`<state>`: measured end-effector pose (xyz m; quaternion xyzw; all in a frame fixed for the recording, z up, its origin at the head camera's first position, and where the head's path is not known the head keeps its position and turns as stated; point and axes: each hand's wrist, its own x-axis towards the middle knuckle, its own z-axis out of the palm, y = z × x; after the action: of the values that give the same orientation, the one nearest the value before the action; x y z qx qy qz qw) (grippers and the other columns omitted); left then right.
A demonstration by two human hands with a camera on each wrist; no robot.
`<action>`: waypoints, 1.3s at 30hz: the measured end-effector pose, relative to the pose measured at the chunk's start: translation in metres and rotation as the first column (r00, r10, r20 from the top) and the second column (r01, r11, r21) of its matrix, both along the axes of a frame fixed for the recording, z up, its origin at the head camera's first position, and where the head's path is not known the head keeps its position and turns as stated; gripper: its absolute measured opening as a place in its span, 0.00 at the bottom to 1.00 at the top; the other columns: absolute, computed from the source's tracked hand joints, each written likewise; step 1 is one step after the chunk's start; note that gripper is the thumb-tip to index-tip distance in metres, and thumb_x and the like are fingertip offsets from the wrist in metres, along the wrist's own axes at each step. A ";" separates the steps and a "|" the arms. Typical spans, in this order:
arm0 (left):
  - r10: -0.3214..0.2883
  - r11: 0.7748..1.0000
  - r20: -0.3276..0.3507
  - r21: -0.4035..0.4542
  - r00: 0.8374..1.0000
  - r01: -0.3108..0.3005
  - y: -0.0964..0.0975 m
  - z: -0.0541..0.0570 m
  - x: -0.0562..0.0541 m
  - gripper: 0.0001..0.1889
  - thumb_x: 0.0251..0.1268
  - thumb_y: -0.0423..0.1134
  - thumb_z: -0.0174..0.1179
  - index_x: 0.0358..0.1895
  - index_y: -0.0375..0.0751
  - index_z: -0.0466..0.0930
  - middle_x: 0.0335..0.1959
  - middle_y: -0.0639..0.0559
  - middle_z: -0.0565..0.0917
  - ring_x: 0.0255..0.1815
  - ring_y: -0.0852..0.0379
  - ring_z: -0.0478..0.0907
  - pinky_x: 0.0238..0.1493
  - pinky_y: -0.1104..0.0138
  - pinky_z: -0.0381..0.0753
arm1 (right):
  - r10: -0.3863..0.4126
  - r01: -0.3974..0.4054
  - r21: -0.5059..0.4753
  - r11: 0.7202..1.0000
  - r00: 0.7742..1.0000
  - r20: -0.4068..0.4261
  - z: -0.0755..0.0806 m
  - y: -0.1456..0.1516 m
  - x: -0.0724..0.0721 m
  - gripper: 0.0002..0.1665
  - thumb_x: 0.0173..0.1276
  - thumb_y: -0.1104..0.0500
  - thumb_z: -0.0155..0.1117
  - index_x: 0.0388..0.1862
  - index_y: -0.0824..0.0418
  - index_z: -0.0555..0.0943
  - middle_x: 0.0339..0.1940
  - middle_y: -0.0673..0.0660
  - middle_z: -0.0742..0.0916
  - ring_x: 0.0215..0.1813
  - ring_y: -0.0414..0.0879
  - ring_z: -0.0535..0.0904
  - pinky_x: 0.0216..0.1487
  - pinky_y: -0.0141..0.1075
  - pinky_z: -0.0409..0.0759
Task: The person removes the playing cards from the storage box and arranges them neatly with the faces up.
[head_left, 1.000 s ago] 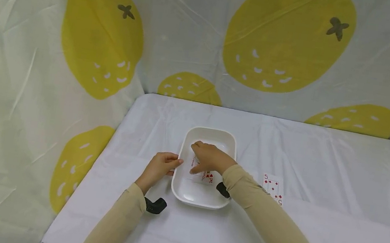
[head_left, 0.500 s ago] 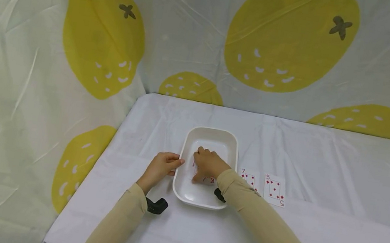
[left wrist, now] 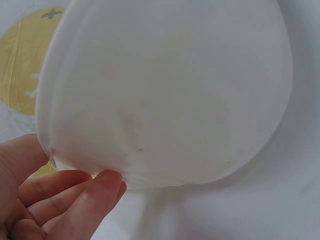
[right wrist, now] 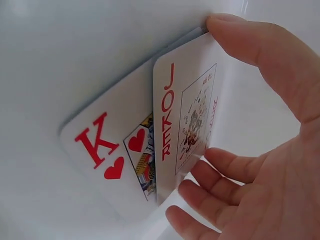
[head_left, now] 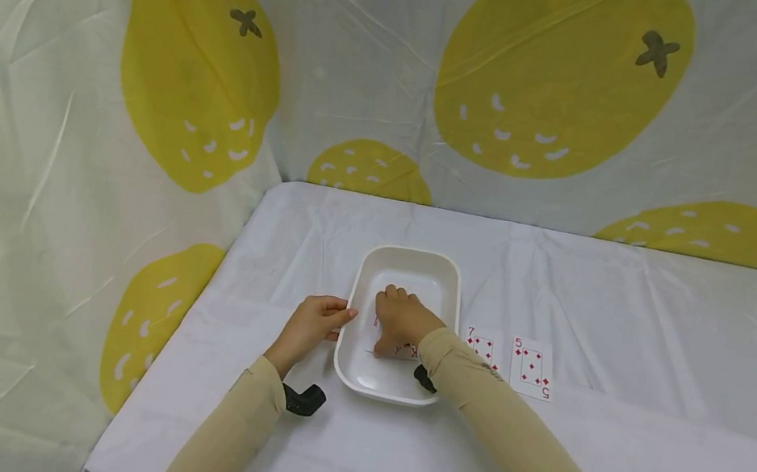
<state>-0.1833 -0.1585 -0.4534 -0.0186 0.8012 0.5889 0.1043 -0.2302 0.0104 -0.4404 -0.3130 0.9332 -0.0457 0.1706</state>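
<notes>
My left hand [head_left: 311, 324] pinches the left rim of a white rectangular tray [head_left: 356, 386], with the thumb on the rim and fingers against the outer wall. In the left wrist view, the tray's pale side [left wrist: 175, 90] fills most of the picture. My right hand [head_left: 404, 323] reaches down inside the tray over playing cards. Close up, its thumb and fingers span opposite edges of a joker card [right wrist: 187, 115], which overlaps a king of hearts [right wrist: 107, 145]. At least one more card edge shows beneath.
To the right of the tray, a seven of diamonds [head_left: 482, 345], partly behind the right sleeve, and a five of diamonds [head_left: 532, 367] lie face up on the white-covered table [head_left: 608, 466]. Black wrist-camera parts [head_left: 302, 400] project near both wrists. Lemon-print curtains [head_left: 360, 62] stand behind and left.
My right hand has lowered onto the cards, its fingers drawing in around the joker card. The right sleeve shifted left, uncovering the seven of diamonds. My left hand keeps its hold on the tray.
</notes>
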 end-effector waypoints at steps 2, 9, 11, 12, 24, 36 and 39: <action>0.002 1.000 0.000 -0.001 1.000 -0.002 0.000 -0.001 0.000 0.16 0.59 0.38 0.60 0.47 0.30 0.77 0.42 0.40 0.81 0.39 0.48 0.79 0.33 0.64 0.81 | -0.011 0.012 -0.017 1.000 1.000 0.015 0.002 0.000 0.000 0.43 0.40 0.44 0.75 0.49 0.67 0.68 0.40 0.57 0.71 0.44 0.50 0.69 0.51 0.43 0.70; 0.013 1.000 0.010 0.016 1.000 -0.013 0.000 -0.001 -0.001 0.16 0.58 0.39 0.60 0.46 0.31 0.78 0.41 0.42 0.81 0.38 0.50 0.80 0.33 0.63 0.81 | -0.019 0.022 -0.059 0.998 0.999 0.047 0.020 0.001 -0.001 0.39 0.43 0.49 0.71 0.50 0.67 0.68 0.40 0.57 0.69 0.40 0.48 0.67 0.44 0.37 0.71; 0.008 1.000 0.009 0.023 1.000 -0.008 0.000 0.000 0.000 0.16 0.58 0.39 0.60 0.45 0.31 0.78 0.41 0.42 0.82 0.38 0.51 0.80 0.33 0.64 0.81 | -0.006 0.007 -0.041 0.999 1.000 0.029 0.026 0.003 -0.001 0.40 0.44 0.48 0.70 0.52 0.68 0.68 0.42 0.57 0.69 0.42 0.48 0.67 0.46 0.37 0.71; 0.001 1.000 0.013 0.020 1.000 -0.001 0.001 0.004 0.001 0.16 0.59 0.38 0.60 0.46 0.30 0.78 0.41 0.40 0.81 0.38 0.50 0.80 0.33 0.64 0.81 | 0.001 0.000 -0.034 0.999 1.000 0.023 0.030 0.004 -0.002 0.41 0.44 0.47 0.70 0.53 0.68 0.67 0.43 0.57 0.69 0.42 0.48 0.67 0.47 0.37 0.71; 0.008 1.000 0.026 -0.010 1.000 -0.008 0.000 0.000 -0.001 0.16 0.59 0.40 0.60 0.46 0.32 0.78 0.40 0.41 0.82 0.39 0.49 0.80 0.33 0.65 0.81 | 0.017 -0.025 -0.089 0.996 0.997 -0.081 0.068 0.051 -0.001 0.49 0.41 0.46 0.74 0.56 0.72 0.65 0.48 0.61 0.70 0.46 0.51 0.67 0.49 0.40 0.72; 0.027 1.000 0.044 0.007 0.999 -0.028 0.000 -0.002 -0.003 0.15 0.59 0.38 0.60 0.46 0.31 0.78 0.40 0.41 0.82 0.37 0.50 0.80 0.33 0.64 0.81 | -0.057 0.043 -0.132 0.990 0.993 -0.099 0.058 0.134 0.012 0.51 0.39 0.53 0.75 0.58 0.75 0.62 0.52 0.66 0.69 0.47 0.55 0.68 0.49 0.45 0.73; 0.026 1.000 0.052 0.012 0.998 -0.026 0.000 -0.002 -0.004 0.16 0.59 0.39 0.60 0.46 0.32 0.78 0.40 0.42 0.82 0.38 0.50 0.80 0.33 0.64 0.81 | -0.091 0.081 -0.120 0.989 0.993 -0.079 0.052 0.156 0.017 0.52 0.39 0.54 0.75 0.58 0.76 0.60 0.53 0.68 0.68 0.49 0.57 0.69 0.50 0.48 0.72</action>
<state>-0.1868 -0.1586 -0.4551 -0.0437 0.7942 0.5945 0.1176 -0.2135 0.1661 -0.3882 -0.2838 0.9478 -0.0944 0.1102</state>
